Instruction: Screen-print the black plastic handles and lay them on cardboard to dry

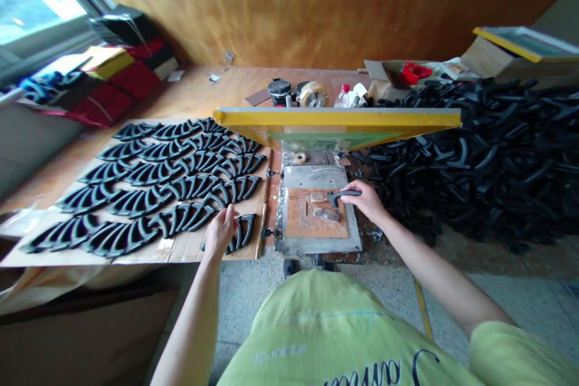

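Note:
My right hand (364, 199) pinches a black curved plastic handle (346, 195) by one end. The handle's wider end is over a wooden fixture board (296, 226) with small raised blocks, set on a metal plate (312, 176). To the left, my left hand (221, 230) is over a cardboard sheet (181, 250) among rows of similar black curved handles (185, 220). Its fingers are closed together, and whatever they hold is hidden. Above the fixture, a yellow-edged screen-printing frame (337, 117) is raised and tilted.
A big heap of black handles (452, 157) lies on the right of the bench. Behind the frame stand a dark tub (279, 91), tape rolls (313, 95) and a red-capped bottle (344, 96). Red and black boxes (131, 81) are stacked at the back left.

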`<state>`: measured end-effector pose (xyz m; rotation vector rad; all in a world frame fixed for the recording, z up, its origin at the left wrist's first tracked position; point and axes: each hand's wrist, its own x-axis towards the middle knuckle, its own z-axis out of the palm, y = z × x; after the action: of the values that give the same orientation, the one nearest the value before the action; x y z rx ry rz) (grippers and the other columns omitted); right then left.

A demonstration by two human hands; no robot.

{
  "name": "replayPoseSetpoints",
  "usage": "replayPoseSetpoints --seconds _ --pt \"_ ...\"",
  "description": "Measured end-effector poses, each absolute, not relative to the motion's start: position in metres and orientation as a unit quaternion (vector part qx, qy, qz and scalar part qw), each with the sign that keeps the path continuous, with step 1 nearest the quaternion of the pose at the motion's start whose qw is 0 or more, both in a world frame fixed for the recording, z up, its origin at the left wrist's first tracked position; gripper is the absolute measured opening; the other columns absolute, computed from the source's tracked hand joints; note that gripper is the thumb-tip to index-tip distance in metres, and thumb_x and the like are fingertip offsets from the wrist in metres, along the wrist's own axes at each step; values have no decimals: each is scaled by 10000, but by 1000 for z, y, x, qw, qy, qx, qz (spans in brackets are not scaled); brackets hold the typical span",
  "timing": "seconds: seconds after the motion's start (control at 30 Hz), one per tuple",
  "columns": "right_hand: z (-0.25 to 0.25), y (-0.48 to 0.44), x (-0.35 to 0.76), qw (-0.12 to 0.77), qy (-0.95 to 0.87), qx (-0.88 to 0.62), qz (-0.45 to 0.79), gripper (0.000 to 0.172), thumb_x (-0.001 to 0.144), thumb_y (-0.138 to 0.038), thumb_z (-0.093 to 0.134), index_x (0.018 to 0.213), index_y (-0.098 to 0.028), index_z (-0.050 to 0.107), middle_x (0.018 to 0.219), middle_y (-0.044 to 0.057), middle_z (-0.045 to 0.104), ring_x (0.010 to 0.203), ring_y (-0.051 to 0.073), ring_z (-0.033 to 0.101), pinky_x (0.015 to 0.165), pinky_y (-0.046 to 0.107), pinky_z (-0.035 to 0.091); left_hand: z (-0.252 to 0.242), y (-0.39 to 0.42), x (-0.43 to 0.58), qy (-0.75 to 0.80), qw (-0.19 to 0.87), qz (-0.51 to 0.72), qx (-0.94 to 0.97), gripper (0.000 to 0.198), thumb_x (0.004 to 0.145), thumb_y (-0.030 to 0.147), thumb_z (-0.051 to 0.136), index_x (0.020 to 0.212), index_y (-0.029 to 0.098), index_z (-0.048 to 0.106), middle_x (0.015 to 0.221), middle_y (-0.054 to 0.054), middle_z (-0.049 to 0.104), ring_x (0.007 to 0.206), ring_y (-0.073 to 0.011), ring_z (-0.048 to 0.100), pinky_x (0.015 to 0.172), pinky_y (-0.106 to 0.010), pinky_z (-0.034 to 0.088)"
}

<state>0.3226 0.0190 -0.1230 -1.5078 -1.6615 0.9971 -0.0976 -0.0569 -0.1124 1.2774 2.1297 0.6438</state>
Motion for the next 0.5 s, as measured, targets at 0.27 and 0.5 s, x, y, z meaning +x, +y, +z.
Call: replayPoseSetpoints --seconds 0.27,0.5 --pt "-147 -10 251 179 -855 -461 155 328 923 -125 528 1120 -258 755 1023 88 675 983 216 595 892 353 481 16 30 5 492 372 624 479 601 976 642 257 1189 175 570 611 13 564 492 -104 518 509 -208 430" --pt "-127 -13 282 156 -838 -514 98 281 885 -158 573 1085 -256 745 1073 53 691 1009 199 609 884 318 517 10 -17 1 516 400 602 459 651 925 711 326 1044 170 668 736 -34 649 578 -123 566 504 -224 438"
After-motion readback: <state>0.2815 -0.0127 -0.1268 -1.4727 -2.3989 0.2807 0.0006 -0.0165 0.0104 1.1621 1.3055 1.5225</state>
